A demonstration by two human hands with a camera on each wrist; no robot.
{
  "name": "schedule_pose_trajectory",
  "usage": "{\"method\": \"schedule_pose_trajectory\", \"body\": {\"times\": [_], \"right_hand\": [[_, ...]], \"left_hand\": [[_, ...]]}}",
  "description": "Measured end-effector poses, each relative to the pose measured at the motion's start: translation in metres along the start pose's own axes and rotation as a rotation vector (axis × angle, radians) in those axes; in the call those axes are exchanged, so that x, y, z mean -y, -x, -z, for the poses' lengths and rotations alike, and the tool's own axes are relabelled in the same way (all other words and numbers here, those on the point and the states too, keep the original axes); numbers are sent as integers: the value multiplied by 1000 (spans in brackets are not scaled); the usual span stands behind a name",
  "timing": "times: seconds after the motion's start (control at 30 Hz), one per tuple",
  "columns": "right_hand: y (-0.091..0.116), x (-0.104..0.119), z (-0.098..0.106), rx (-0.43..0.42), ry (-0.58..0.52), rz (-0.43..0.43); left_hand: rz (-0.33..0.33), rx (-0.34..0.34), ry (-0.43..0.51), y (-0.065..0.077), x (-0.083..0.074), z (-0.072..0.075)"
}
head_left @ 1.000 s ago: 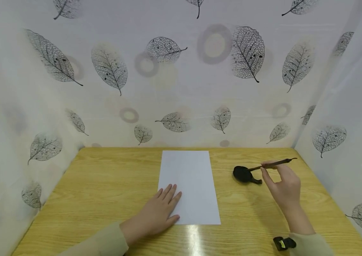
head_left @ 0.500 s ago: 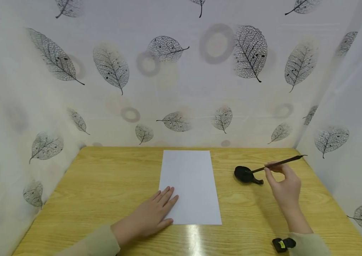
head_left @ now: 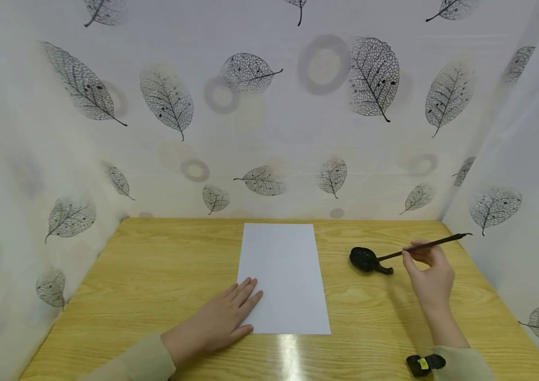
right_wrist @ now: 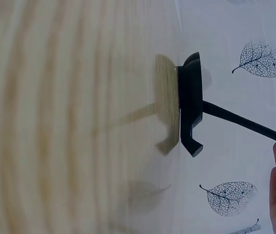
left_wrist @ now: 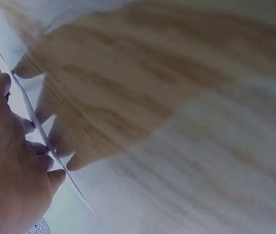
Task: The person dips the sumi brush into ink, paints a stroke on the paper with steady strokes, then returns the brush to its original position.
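My right hand [head_left: 433, 278] pinches a dark writing brush [head_left: 440, 242] between thumb and fingers. The brush slants down to the left, and its tip end is at a small black inkstone [head_left: 363, 259] with a short stub handle. In the right wrist view the shaft [right_wrist: 247, 123] goes down behind the rim of the inkstone [right_wrist: 190, 92], which hides the tip. My left hand [head_left: 221, 320] lies flat, fingers straight, on the lower left edge of a blank white sheet of paper [head_left: 283, 275]. The left wrist view shows the fingers along the sheet's edge.
Everything stands on a yellow wood-grain table [head_left: 169, 264]. A white curtain [head_left: 269, 132] with leaf prints encloses the back and both sides. A black strap device [head_left: 425, 365] sits at my right wrist.
My right hand has drawn the brush a little to the right, away from the inkstone's middle. The left hand has slid slightly left and down along the paper.
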State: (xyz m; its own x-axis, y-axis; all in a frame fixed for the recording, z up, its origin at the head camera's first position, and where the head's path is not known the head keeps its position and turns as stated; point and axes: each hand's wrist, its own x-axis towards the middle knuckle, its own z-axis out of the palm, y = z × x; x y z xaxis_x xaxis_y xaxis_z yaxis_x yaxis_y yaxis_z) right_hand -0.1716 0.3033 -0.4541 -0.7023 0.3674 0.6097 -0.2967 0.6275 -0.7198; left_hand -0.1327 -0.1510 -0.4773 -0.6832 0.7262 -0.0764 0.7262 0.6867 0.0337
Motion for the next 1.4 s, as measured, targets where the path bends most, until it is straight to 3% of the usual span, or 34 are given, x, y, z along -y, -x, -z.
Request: {"method": "schedule_pose_trajectory", "body": {"times": [0.37, 0.6, 1.1, 1.4], "right_hand": [[2, 2, 5, 6, 83, -71], [3, 2, 6, 11, 73, -101], [-1, 8, 3, -31, -24, -66], [-1, 8, 1, -40, 42, -20]], "left_hand": [[-16, 16, 2, 2, 2, 1], [-20, 38, 29, 3, 3, 4], [-19, 48, 39, 3, 5, 2], [-20, 41, 34, 4, 4, 2]]}}
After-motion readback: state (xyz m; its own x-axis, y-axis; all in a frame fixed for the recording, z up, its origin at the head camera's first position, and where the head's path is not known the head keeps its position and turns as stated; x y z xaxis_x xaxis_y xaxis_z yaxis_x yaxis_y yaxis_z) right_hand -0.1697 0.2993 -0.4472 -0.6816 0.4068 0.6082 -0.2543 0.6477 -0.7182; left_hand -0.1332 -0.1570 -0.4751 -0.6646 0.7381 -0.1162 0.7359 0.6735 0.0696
